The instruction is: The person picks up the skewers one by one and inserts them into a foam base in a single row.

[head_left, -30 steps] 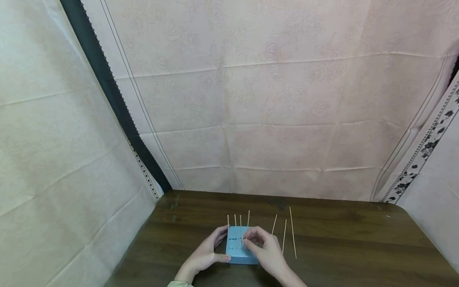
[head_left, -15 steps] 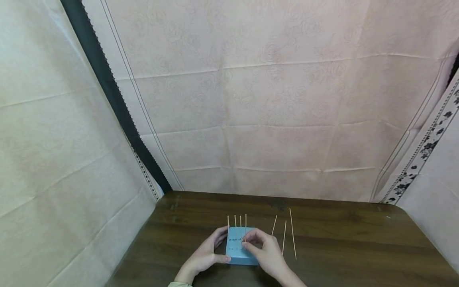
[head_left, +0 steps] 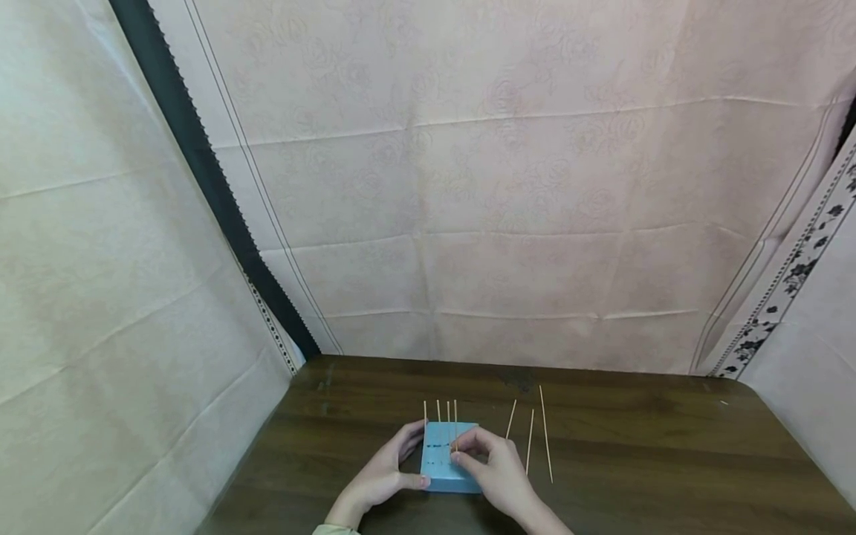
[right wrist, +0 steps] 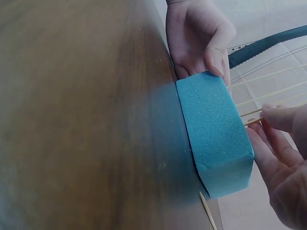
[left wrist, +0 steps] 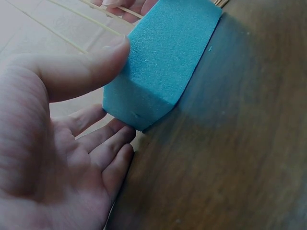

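Observation:
A light blue foam block (head_left: 438, 481) lies on the table, with several thin wooden skewers (head_left: 438, 411) standing upright from its top. My left hand (head_left: 384, 469) holds the block at its left side, thumb on the near left corner and fingers along the side. In the left wrist view, the thumb (left wrist: 91, 67) presses the block's edge while the fingers reach beneath its end. My right hand (head_left: 493, 464) pinches a skewer (right wrist: 254, 121) between thumb and fingertips, over the block's right part. Its lower end meets the block's top in the right wrist view.
Several loose skewers (head_left: 545, 435) lie on the dark wooden table (head_left: 642, 461) to the right of the block, partly behind my right hand. Pale cloth (head_left: 508, 186) hangs behind the table and along both sides.
The top of the skewer in my right hand has swung left and come a little lower, now nearly upright in line with the others. My left hand and the block have stayed put.

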`<state>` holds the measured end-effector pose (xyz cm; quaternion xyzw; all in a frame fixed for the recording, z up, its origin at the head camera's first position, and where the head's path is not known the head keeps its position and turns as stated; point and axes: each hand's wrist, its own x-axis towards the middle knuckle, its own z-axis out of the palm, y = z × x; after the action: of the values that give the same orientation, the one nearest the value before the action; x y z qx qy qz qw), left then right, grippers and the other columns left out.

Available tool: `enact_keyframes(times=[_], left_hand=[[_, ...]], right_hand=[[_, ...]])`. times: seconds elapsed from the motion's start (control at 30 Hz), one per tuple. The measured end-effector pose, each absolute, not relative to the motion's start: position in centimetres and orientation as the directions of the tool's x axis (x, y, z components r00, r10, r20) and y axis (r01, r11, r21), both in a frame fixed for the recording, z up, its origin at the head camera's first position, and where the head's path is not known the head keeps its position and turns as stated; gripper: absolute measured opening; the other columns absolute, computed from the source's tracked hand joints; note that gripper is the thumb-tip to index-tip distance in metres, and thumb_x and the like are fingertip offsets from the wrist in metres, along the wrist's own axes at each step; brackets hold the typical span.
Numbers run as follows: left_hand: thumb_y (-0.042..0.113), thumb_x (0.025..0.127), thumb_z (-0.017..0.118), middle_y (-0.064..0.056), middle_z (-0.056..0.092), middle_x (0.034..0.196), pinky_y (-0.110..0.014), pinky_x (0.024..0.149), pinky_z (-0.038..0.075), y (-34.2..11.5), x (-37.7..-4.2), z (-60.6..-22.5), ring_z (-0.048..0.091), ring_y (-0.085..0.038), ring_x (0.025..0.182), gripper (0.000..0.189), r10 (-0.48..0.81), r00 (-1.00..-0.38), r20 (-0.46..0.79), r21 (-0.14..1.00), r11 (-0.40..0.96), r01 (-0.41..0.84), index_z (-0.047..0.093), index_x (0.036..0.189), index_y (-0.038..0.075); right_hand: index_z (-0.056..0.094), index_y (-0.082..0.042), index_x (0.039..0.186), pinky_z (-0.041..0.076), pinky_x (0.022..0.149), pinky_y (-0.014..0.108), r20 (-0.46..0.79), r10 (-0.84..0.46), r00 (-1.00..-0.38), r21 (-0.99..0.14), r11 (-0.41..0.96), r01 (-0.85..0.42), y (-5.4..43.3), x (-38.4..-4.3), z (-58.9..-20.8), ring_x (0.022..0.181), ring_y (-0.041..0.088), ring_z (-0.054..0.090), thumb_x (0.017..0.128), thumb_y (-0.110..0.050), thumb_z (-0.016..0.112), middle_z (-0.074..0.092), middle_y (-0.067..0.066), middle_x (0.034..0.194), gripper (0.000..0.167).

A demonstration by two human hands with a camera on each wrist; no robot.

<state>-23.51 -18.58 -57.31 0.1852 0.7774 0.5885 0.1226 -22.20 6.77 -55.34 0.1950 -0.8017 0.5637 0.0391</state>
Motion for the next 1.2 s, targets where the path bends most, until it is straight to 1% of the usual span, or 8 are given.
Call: enact_keyframes(times=[0.23, 0.4, 0.63, 0.77, 0.97, 1.2], left_hand=[[0.011, 0.089, 0.086, -0.023, 0.038, 0.167, -0.068, 0.124, 0.022, -18.68, -23.74, -57.5, 0.032, -0.047, 0.155, 0.094, 0.433, -0.901, 0.033, 0.96, 0.239, 0.149, 0.032, 0.166, 0.006], [0.011, 0.089, 0.085, -0.023, 0.039, 0.167, -0.068, 0.124, 0.021, -18.68, -23.77, -57.5, 0.032, -0.047, 0.155, 0.094, 0.436, -0.899, 0.036, 0.959, 0.238, 0.154, 0.032, 0.166, 0.005], [0.011, 0.089, 0.086, -0.023, 0.039, 0.167, -0.068, 0.124, 0.021, -18.68, -23.72, -57.5, 0.033, -0.046, 0.155, 0.094, 0.433, -0.901, 0.036, 0.957, 0.244, 0.155, 0.032, 0.166, 0.005], [0.011, 0.089, 0.086, -0.023, 0.039, 0.167, -0.068, 0.124, 0.021, -18.65, -23.69, -57.46, 0.032, -0.046, 0.155, 0.094, 0.433, -0.901, 0.033, 0.958, 0.242, 0.151, 0.033, 0.166, 0.005], [0.01, 0.089, 0.085, -0.023, 0.039, 0.167, -0.068, 0.124, 0.02, -18.63, -23.66, -57.45, 0.031, -0.047, 0.156, 0.094, 0.437, -0.899, 0.029, 0.962, 0.233, 0.144, 0.032, 0.166, 0.005], [0.01, 0.089, 0.085, -0.023, 0.039, 0.167, -0.069, 0.124, 0.02, -18.59, -23.66, -57.45, 0.031, -0.047, 0.156, 0.094, 0.436, -0.9, 0.023, 0.961, 0.239, 0.14, 0.032, 0.166, 0.007]], right_hand=[[0.077, -0.021, 0.098, 0.057, 0.083, 0.028, 0.287, -0.285, -0.914, -0.886, 0.282, -0.367, 6.79, -22.27, -55.19, 0.09, 0.008, 0.073, 0.096, -0.021, 0.082, 0.079, -0.006, 0.099, 0.004], [0.077, -0.023, 0.097, 0.057, 0.083, 0.028, 0.296, -0.291, -0.91, -0.877, 0.295, -0.38, 6.74, -22.24, -55.15, 0.09, 0.008, 0.073, 0.096, -0.017, 0.081, 0.078, -0.009, 0.098, 0.007], [0.077, -0.018, 0.099, 0.058, 0.085, 0.029, 0.292, -0.305, -0.906, -0.873, 0.302, -0.383, 6.73, -22.34, -55.24, 0.092, 0.008, 0.073, 0.097, -0.017, 0.08, 0.079, -0.007, 0.1, 0.004], [0.077, -0.017, 0.1, 0.058, 0.086, 0.029, 0.297, -0.307, -0.904, -0.871, 0.301, -0.389, 6.75, -22.36, -55.27, 0.092, 0.008, 0.073, 0.097, -0.017, 0.08, 0.078, -0.009, 0.098, 0.004], [0.076, -0.02, 0.099, 0.06, 0.084, 0.029, 0.321, -0.297, -0.899, -0.864, 0.297, -0.407, 6.76, -22.27, -55.31, 0.089, 0.007, 0.073, 0.096, -0.014, 0.082, 0.075, -0.014, 0.093, 0.009], [0.076, -0.021, 0.095, 0.06, 0.084, 0.029, 0.325, -0.285, -0.902, -0.861, 0.307, -0.407, 6.74, -22.14, -55.14, 0.089, 0.006, 0.073, 0.094, -0.011, 0.083, 0.077, -0.011, 0.093, 0.012]])
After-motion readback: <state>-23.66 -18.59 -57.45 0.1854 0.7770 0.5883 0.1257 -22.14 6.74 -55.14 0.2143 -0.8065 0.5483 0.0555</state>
